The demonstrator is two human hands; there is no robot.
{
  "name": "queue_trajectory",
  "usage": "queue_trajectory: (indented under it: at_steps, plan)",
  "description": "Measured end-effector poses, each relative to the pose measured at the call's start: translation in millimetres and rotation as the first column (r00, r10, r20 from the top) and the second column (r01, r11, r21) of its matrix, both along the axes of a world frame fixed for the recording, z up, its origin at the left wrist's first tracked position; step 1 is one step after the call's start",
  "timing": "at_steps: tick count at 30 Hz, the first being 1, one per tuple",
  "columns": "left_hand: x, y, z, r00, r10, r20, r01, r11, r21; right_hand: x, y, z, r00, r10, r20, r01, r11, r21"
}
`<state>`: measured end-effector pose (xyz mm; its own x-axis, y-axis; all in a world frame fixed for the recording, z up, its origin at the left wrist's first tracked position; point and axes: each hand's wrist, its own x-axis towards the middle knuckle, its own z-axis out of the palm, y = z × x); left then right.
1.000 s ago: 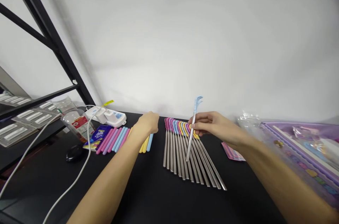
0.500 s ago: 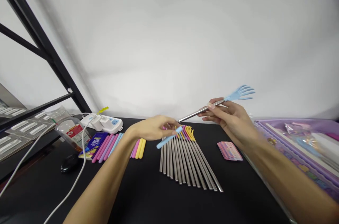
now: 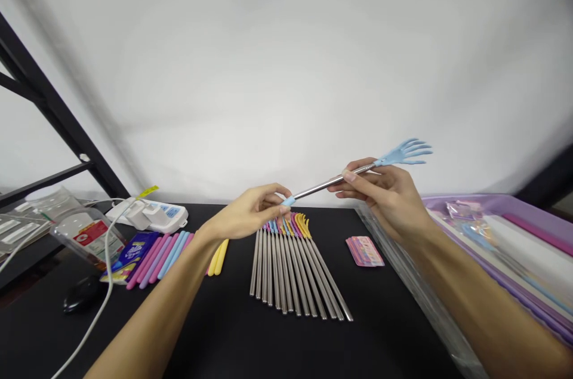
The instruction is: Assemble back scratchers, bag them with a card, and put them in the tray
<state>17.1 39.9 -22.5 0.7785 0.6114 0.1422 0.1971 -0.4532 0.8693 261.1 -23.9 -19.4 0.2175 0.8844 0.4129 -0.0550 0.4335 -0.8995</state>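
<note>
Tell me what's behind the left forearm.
Edges of a stick group: pink, purple and blue sticks show on one side of the forearm, yellow sticks on the other. What lies between is covered; can't count.

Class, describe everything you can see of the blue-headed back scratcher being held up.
The back scratcher has a light blue, plastic-looking head shaped like a hand with spread fingers, on a slim, shiny, metal-looking rod. It is held above the black table, slanting up toward the right, head end highest. The right hand grips the rod near the head; the left hand pinches a light blue handle at the rod's lower end. Whether the handle is fully seated cannot be told.
</note>
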Motion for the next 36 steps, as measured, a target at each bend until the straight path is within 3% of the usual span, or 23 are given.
queue_trajectory:
  at_steps: [3, 7, 14, 17, 21, 24, 27, 30, 33, 36]
  plan:
    - [8.7, -1.0, -5.2, 0.993, 0.095, 0.072, -0.102, 0.99, 0.098, -1.1, -0.6, -0.9, 0.999, 0.002, 0.036, -0.002, 1.0, -0.015]
    - [24.9, -8.4, -10.1, 0.985, 0.097, 0.145, -0.136, 0.945, 0.297, -13.6, 2.2, -13.4, 0.992, 0.099, 0.074, -0.093, 0.993, -0.078]
    - [35.3, -12.4, -26.0, 0.973, 0.157, 0.167, -0.227, 0.755, 0.615, -32.3, 5.0, -34.0, 0.989, 0.144, -0.01, -0.143, 0.97, -0.196]
    - [34.5, -10.6, -30.6, 0.97, 0.175, 0.169, -0.243, 0.684, 0.688, -36.0, 4.9, -36.0, 0.981, 0.176, -0.08, -0.19, 0.953, -0.237]
    - [27.9, -4.6, -28.9, 0.971, 0.212, 0.109, -0.23, 0.715, 0.66, -25.1, 6.5, -27.4, 0.994, 0.071, -0.082, -0.094, 0.944, -0.316]
    - [21.7, -0.7, -23.3, 0.97, 0.244, 0.021, -0.2, 0.74, 0.642, -5.4, 5.5, -15.3, 0.997, 0.014, 0.081, 0.01, 0.956, -0.292]
    - [22.2, -1.1, -20.4, 0.966, 0.247, -0.073, -0.132, 0.721, 0.68, 6.8, 1.5, -7.1, 0.915, 0.219, 0.339, -0.094, 0.932, -0.349]
    - [29.4, -4.9, -22.5, 0.959, 0.241, -0.153, -0.042, 0.649, 0.76, 4.1, -2.4, -4.9, 0.807, 0.365, 0.464, -0.172, 0.897, -0.407]
    - [30.8, -4.5, -22.3, 0.947, 0.229, -0.226, 0.045, 0.601, 0.798, 2.3, -3.7, -3.9, 0.681, 0.366, 0.634, -0.125, 0.911, -0.393]
    - [16.4, 6.2, -14.5, 0.931, 0.213, -0.295, 0.101, 0.628, 0.771, 15.7, -3.2, -0.2, 0.534, 0.262, 0.804, -0.038, 0.957, -0.286]
